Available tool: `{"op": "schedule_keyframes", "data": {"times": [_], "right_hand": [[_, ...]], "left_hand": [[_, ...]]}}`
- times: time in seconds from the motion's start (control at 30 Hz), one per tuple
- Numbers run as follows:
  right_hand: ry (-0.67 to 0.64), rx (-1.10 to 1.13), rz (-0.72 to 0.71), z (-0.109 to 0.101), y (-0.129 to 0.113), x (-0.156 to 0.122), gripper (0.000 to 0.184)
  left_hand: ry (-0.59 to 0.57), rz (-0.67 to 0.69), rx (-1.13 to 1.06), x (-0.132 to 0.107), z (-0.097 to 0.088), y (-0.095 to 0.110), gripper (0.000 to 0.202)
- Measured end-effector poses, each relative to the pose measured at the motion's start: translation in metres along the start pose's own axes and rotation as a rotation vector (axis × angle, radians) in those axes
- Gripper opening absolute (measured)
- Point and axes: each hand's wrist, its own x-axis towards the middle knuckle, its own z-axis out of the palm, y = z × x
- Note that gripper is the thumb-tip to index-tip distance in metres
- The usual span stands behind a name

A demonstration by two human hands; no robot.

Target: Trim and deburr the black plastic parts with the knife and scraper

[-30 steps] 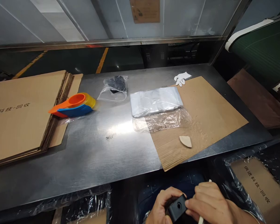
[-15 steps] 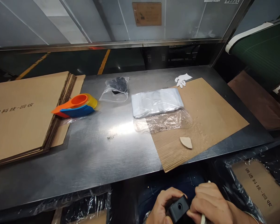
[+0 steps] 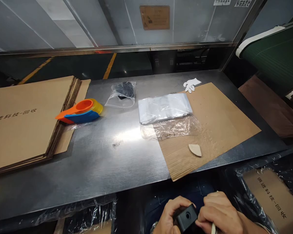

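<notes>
At the lower edge, below the table's front edge, my left hand (image 3: 169,216) is closed around a small black block (image 3: 187,218) with a round hole in its face. My right hand (image 3: 219,213) is beside it, fingers curled around a thin pale stick-like tool (image 3: 213,228) whose two ends show above and below the fist. Its working part, if any, is hidden. The right fingertips are close against the black block's right side. A wedge-shaped beige piece (image 3: 195,150) lies on the cardboard sheet (image 3: 229,120) beyond my hands.
On the metal table (image 3: 100,175) lie a stack of clear plastic bags (image 3: 164,107), a white glove (image 3: 191,85), a bag with black parts (image 3: 123,94) and orange, blue and yellow scoop-like pieces (image 3: 81,110). Flattened cartons (image 3: 24,130) stand left. Film-lined boxes (image 3: 271,195) flank me.
The whole scene sits slightly lower in view as my head tilts a little. Both hands keep their grip, with hardly any movement against the black block.
</notes>
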Motion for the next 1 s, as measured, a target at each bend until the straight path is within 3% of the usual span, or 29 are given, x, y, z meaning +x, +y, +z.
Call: {"op": "schedule_keyframes", "data": {"times": [0.27,0.4,0.5,0.63,0.9,1.0], "right_hand": [[0.161,0.129,0.039,0.001,0.0,0.007,0.034],[0.205,0.127,0.042,-0.001,0.001,0.012,0.03],[0.152,0.088,-0.028,-0.003,-0.002,0.018,0.025],[0.083,0.01,-0.062,-0.004,-0.007,0.024,0.025],[0.062,-0.065,-0.045,0.005,-0.007,0.025,0.033],[0.128,-0.079,-0.066,0.011,0.0,0.021,0.039]], "left_hand": [[-0.061,0.007,-0.21,0.01,0.005,0.004,0.07],[-0.08,-0.04,-0.247,0.013,0.005,-0.001,0.072],[-0.058,0.03,-0.144,0.016,0.003,0.0,0.071],[-0.029,-0.015,-0.102,0.019,0.005,0.01,0.068],[-0.004,-0.05,-0.238,0.017,0.007,0.004,0.062],[0.142,-0.131,-0.218,0.022,0.012,0.009,0.07]]}}
